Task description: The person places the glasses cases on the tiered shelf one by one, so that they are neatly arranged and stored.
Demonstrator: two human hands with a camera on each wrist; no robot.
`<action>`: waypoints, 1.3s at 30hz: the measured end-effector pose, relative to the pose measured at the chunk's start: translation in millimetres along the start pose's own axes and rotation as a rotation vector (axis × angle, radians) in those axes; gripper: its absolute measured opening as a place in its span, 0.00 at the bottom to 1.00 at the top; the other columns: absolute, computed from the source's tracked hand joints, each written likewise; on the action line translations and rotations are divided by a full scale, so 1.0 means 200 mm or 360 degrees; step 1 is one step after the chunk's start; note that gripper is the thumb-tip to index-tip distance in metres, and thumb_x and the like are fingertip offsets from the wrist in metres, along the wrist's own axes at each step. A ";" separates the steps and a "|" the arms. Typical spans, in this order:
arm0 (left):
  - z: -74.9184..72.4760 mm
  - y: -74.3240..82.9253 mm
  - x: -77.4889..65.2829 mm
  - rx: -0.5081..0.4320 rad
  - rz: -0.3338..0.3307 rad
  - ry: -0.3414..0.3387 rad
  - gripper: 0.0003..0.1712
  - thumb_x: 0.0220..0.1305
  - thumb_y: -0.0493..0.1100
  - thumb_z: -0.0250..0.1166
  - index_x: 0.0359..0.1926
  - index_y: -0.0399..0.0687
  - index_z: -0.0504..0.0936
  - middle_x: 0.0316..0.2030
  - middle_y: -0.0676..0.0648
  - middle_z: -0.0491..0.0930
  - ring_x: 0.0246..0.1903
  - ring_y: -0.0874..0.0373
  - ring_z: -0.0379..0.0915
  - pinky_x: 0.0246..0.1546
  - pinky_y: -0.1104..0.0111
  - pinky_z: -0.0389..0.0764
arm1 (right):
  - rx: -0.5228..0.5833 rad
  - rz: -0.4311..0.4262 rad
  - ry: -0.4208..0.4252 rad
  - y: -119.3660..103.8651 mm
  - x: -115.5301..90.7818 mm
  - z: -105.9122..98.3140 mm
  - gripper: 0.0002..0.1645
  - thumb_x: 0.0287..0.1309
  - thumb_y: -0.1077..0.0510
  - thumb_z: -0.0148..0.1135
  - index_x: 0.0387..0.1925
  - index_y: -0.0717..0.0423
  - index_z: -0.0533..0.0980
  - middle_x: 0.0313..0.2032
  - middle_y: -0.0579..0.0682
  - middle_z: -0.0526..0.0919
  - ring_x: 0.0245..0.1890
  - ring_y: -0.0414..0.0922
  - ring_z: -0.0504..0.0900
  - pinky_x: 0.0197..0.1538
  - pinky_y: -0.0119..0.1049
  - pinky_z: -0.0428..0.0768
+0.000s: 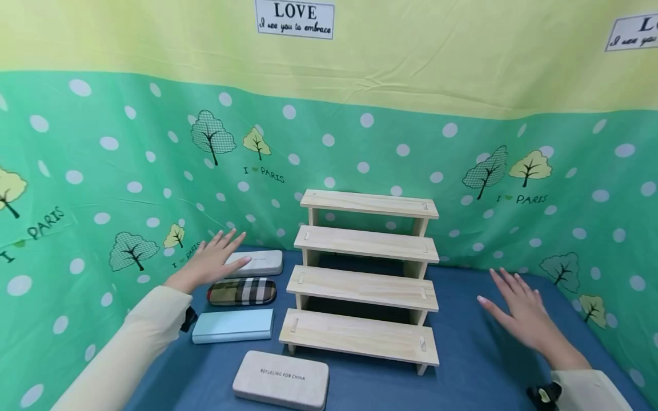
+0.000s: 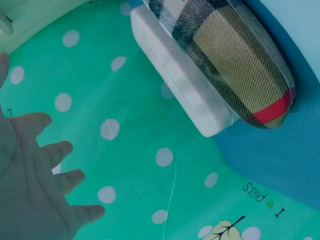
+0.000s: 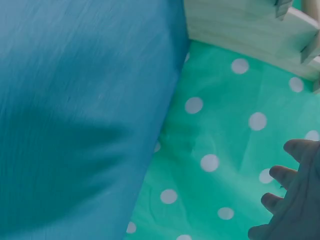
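The left hand is held out over the far left of the blue counter, its grip spread, fingers straight and thumb apart, with nothing in it. In the head view it overlaps the pale case at the back; the left wrist view shows the fingers clear of that case and of the plaid case with its red end. The plaid case lies just in front of the pale one, and a light-blue case lies in front of that — a row along the left of the wooden rack.

Nearer the front, before the rack's lowest step, lies a grey case printed "REFUELING FOR CHINA". The rack stands upright with four bare, stepped planks.

The right hand hovers to the right of the rack, well apart from it — its grip is spread too, holding nothing, and its shadow falls on the counter. Behind everything hangs a green and yellow curtain with white dots and printed trees.
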State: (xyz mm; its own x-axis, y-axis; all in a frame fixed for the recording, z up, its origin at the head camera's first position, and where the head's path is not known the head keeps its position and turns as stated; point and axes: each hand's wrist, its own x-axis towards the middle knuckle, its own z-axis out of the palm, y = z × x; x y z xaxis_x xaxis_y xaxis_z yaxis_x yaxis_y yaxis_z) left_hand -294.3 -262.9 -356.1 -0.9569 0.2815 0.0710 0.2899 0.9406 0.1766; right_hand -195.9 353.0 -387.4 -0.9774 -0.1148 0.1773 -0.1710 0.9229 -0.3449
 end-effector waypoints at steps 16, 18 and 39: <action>0.03 0.07 -0.15 -0.0182 0.0299 0.0126 0.42 0.67 0.60 0.53 0.73 0.45 0.52 0.71 0.36 0.49 0.69 0.34 0.41 0.62 0.37 0.44 | 0.0320 -0.0200 0.0087 -0.18 -0.11 0.08 0.47 0.64 0.48 0.55 0.74 0.55 0.42 0.70 0.69 0.45 0.69 0.70 0.37 0.60 0.71 0.34; 0.04 0.08 -0.16 -0.0243 0.0323 0.0122 0.41 0.67 0.59 0.54 0.73 0.45 0.52 0.71 0.36 0.49 0.69 0.34 0.41 0.62 0.38 0.45 | 0.0357 -0.0200 0.0083 -0.20 -0.12 0.10 0.47 0.64 0.49 0.55 0.74 0.54 0.41 0.70 0.68 0.45 0.68 0.70 0.37 0.59 0.72 0.36; 0.25 0.16 -0.36 -0.0798 0.0420 0.0108 0.43 0.61 0.50 0.64 0.72 0.49 0.54 0.69 0.37 0.56 0.65 0.35 0.52 0.54 0.37 0.61 | 0.0612 -0.0066 -0.0046 -0.31 -0.22 0.25 0.45 0.64 0.51 0.56 0.74 0.53 0.44 0.68 0.70 0.49 0.64 0.73 0.50 0.48 0.73 0.56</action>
State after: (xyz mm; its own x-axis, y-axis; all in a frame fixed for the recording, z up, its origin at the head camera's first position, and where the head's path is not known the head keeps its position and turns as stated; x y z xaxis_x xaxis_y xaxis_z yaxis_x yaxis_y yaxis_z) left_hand -217.2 -243.1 -404.4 -0.8524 0.4665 0.2361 0.5077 0.6304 0.5873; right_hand -148.8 282.5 -420.6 -0.9709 -0.1644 0.1742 -0.2391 0.7126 -0.6596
